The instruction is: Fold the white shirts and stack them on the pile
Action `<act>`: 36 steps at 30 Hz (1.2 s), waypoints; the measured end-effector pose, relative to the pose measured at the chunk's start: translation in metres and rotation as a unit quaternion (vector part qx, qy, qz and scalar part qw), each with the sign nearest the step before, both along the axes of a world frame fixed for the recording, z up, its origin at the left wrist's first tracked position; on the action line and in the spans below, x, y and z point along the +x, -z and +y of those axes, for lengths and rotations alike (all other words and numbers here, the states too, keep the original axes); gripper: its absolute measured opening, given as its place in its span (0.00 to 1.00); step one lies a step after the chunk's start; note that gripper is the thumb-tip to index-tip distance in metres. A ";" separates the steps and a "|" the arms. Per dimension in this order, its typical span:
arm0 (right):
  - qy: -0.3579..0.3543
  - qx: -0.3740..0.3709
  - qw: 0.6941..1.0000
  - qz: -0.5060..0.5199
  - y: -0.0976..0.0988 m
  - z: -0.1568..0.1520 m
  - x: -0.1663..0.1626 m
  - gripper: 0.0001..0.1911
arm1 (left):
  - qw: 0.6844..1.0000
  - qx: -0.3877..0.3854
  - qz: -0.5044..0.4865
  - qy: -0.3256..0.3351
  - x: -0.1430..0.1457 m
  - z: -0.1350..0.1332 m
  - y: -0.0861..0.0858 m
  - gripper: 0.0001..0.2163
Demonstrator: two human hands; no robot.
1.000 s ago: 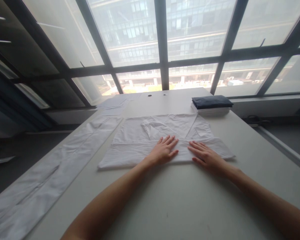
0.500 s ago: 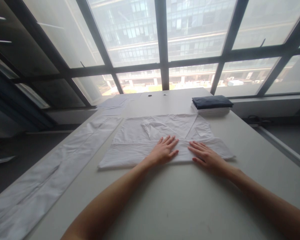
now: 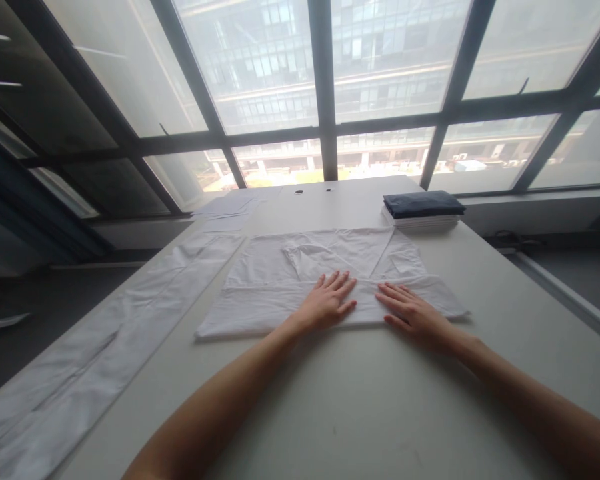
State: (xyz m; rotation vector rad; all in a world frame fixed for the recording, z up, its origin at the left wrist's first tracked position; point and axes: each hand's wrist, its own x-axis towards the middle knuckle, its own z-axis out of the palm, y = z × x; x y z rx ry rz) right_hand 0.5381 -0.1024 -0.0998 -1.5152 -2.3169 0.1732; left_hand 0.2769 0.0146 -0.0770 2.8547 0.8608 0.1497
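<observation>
On the tabletop (image 3: pixel 380 400) a long white cloth (image 3: pixel 105 353) is laid left of a partly folded white shirt (image 3: pixel 280 280), and a stack of folded clothes (image 3: pixel 423 210) is set beyond its far right corner. The left hand (image 3: pixel 327 301) and right hand (image 3: pixel 413 312) are pressed flat on the shirt's near fold, fingers open, nothing gripped. Nothing has shifted since the earlier frames, so the fold stays held down.

The table (image 3: pixel 380 413) is lit by hazy daylight through the windows (image 3: pixel 395 60), which are blown out nearly white, faint shadows are cast beneath the left hand (image 3: pixel 327 303) and right hand (image 3: pixel 413 310), and straight window bars (image 3: pixel 325 87) are bowed at the edges.
</observation>
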 end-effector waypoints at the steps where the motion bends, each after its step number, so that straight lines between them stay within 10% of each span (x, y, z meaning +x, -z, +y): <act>1: -0.001 0.002 1.000 0.003 0.000 0.000 0.000 0.28 | 1.000 0.000 -0.002 0.000 0.000 0.000 0.000 0.30; 36: 0.001 -0.002 1.000 0.009 -0.001 0.000 0.000 0.28 | 1.000 -0.006 -0.004 -0.002 0.000 -0.001 -0.002 0.30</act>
